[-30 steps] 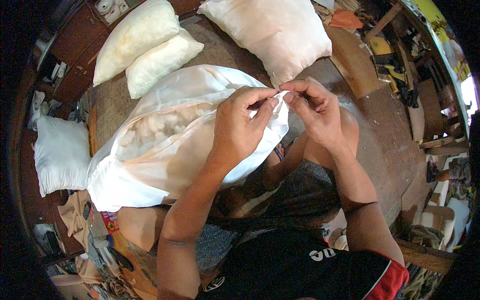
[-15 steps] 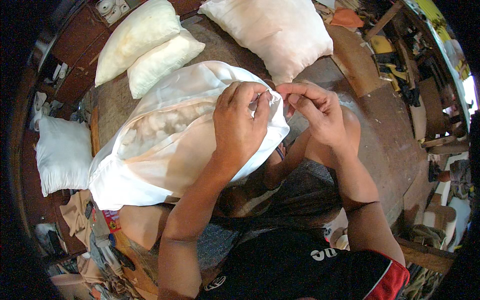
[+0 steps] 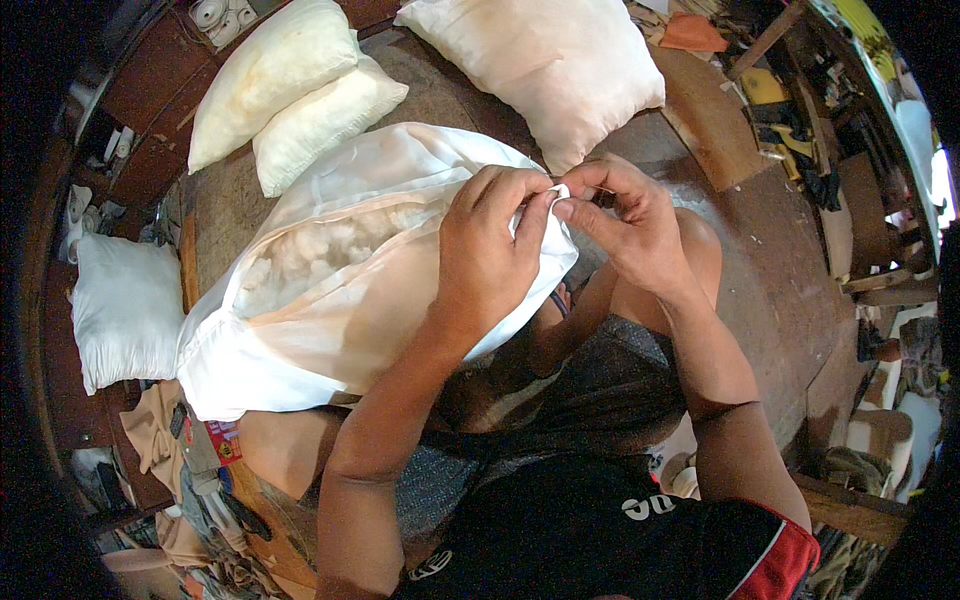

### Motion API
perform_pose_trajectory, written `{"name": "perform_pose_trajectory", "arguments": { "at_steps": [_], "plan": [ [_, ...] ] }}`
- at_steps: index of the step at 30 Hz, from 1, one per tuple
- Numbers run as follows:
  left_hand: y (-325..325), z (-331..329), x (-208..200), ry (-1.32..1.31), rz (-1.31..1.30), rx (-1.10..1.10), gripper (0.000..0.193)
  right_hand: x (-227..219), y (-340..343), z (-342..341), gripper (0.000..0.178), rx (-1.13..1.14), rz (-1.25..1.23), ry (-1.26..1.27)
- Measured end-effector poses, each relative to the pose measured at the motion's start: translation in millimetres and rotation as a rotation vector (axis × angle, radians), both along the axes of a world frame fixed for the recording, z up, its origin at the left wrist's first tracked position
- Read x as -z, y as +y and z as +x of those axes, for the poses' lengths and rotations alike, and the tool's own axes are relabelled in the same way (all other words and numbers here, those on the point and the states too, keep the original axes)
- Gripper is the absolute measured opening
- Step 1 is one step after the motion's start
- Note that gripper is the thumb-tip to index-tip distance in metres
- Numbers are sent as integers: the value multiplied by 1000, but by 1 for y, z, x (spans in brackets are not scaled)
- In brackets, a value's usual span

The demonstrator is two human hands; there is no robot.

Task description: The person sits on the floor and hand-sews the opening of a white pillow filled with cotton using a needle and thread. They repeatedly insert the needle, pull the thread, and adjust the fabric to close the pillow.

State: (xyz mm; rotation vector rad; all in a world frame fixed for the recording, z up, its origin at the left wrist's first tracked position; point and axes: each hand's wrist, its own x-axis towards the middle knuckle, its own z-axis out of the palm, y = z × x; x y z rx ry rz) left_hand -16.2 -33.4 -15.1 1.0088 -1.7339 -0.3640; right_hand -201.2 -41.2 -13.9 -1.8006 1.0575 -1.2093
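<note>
A white pillow cover (image 3: 380,340) lies across my lap, with a long open slit showing fluffy white stuffing (image 3: 325,245) inside. At its right end my left hand (image 3: 490,240) is closed, pinching a gathered edge of the cloth between thumb and fingers. Against that same edge, my right hand (image 3: 630,220) is closed with thumb and forefinger together, its fingertips meeting those of the left. Whatever thin thing the right fingertips may hold is too small to make out.
Two cream pillows (image 3: 275,85) lie overlapping beyond my lap at far left. A large white pillow (image 3: 560,70) lies at the far middle, and a smaller white pillow (image 3: 125,310) at left. Cloth scraps (image 3: 200,500) heap at lower left. Wooden shelving with clutter (image 3: 800,130) lines the right.
My left hand has shifted slightly right along the cloth edge. My right fingertips have closed in against the edge, and the gap between the hands has narrowed.
</note>
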Motion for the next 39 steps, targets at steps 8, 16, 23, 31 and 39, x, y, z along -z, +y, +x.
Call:
{"name": "perform_pose_trajectory", "arguments": {
  "at_steps": [8, 16, 23, 31, 39],
  "plan": [
    [4, 2, -8, 78, 131, 138, 15, 9, -5, -1, 17, 81, -23, -55],
    [3, 0, -4, 120, 192, 66, 14, 5, -3, 0, 17, 65, 2, -61],
    [2, 3, -7, 323, 408, 4, 11, 7, -5, 4, 27, 61, -72, -177],
    [-8, 6, 4, 540, 390, 14, 10, -4, 8, 2, 27, 3, 85, -241],
    [-8, 9, -1, 494, 431, -26, 10, -3, 12, 22, 20, 114, -179, -291]
  ]
}}
